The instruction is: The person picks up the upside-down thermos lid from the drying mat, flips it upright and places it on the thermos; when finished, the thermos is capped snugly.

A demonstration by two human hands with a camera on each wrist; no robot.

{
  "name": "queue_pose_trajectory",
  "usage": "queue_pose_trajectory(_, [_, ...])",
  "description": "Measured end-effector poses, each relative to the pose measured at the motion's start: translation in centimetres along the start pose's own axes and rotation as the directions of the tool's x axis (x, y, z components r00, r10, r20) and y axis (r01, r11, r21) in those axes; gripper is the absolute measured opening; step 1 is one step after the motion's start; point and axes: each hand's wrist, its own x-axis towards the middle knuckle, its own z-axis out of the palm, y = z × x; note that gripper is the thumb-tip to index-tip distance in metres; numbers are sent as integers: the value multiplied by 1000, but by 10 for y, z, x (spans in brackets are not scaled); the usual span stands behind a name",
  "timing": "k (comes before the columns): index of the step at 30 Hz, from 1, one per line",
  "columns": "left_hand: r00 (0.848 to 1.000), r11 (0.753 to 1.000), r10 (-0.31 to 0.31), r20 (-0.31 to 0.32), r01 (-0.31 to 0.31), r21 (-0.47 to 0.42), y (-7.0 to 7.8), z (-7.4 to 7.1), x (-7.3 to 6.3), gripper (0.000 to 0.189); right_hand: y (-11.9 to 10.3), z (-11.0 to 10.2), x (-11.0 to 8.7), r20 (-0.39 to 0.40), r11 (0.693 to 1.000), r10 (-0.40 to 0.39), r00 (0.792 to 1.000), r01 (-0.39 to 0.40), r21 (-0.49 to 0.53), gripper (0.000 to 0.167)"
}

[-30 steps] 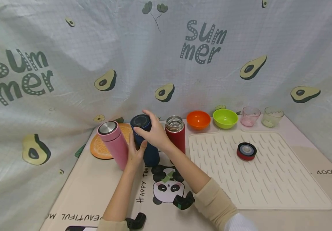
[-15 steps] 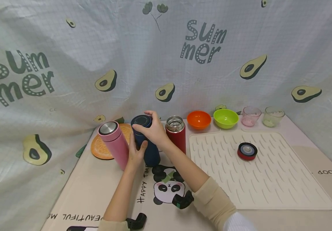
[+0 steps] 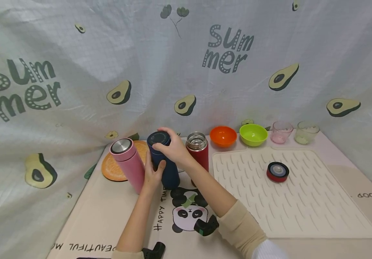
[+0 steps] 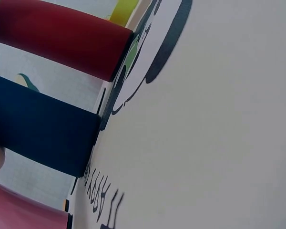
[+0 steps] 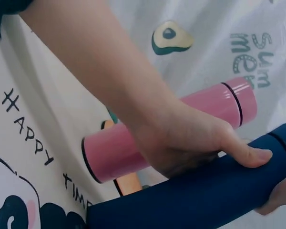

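Observation:
A dark blue thermos [image 3: 171, 176] stands on the table, its base touching the surface in the left wrist view. My left hand [image 3: 152, 177] grips its body from the left, with the thumb [image 5: 255, 155] along the side below the lid seam in the right wrist view. My right hand [image 3: 175, 148] holds the blue lid [image 3: 157, 137] at the top, thumb in front and fingers behind. The lid sits on the thermos. Close on the left stands a pink thermos [image 3: 131, 167] with its lid on. On the right is a red thermos [image 3: 201, 156], its steel mouth uncovered.
A red lid [image 3: 277, 173] lies upside down on the cream ridged mat [image 3: 289, 208]. Along the back stand an orange bowl [image 3: 223, 136], a green bowl [image 3: 253, 135], a pink glass [image 3: 281, 132] and a greenish glass [image 3: 305, 133]. An orange-slice mat [image 3: 112, 169] lies behind the pink thermos.
The fingers and thumb of my right hand have shifted slightly around the blue lid. My left hand keeps its hold, and the thermos stays in place.

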Motion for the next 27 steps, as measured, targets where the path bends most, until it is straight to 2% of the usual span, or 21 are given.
queue_pose_trajectory(2, [1000,1000,-9,5,9,11,0,-1,-1,75,0,2,0,-16,1000,-5,1000,5,7,56])
queue_pose_trajectory(5, [1000,999,-28,4,28,32,1,-3,-1,74,0,4,0,-33,998,-1,999,-1,-58,62])
queue_pose_trajectory(8, [999,999,-37,-3,37,32,2,-4,0,71,0,3,-1,-5,998,5,1000,-5,-61,64])
queue_pose_trajectory(10, [1000,999,-23,0,23,35,2,-4,0,68,0,2,-1,5,999,-3,1000,3,-39,61])
queue_pose_trajectory(13, [1000,999,11,13,-12,42,1,-4,1,71,2,1,0,-31,999,-29,999,28,-30,58])
queue_pose_trajectory(16, [999,999,27,21,-28,45,-1,-3,1,73,4,1,0,-77,996,-32,997,26,-85,62])
queue_pose_trajectory(18, [1000,999,17,16,-18,37,-7,-5,1,72,5,1,0,-72,993,-13,997,4,-118,65])
queue_pose_trajectory(22, [1000,999,13,13,-13,31,-23,-10,1,73,6,0,0,-9,999,8,1000,-8,-44,65])
queue_pose_trajectory(24, [999,999,39,23,-40,25,-30,-12,1,76,7,1,1,-9,1000,-2,1000,2,8,63])
queue_pose_trajectory(25, [998,998,55,28,-56,22,-31,-12,2,76,8,1,2,-15,999,-7,1000,8,31,62])
queue_pose_trajectory(27, [997,998,62,34,-63,21,-24,-11,2,74,7,2,2,-24,999,-11,1000,11,33,60])
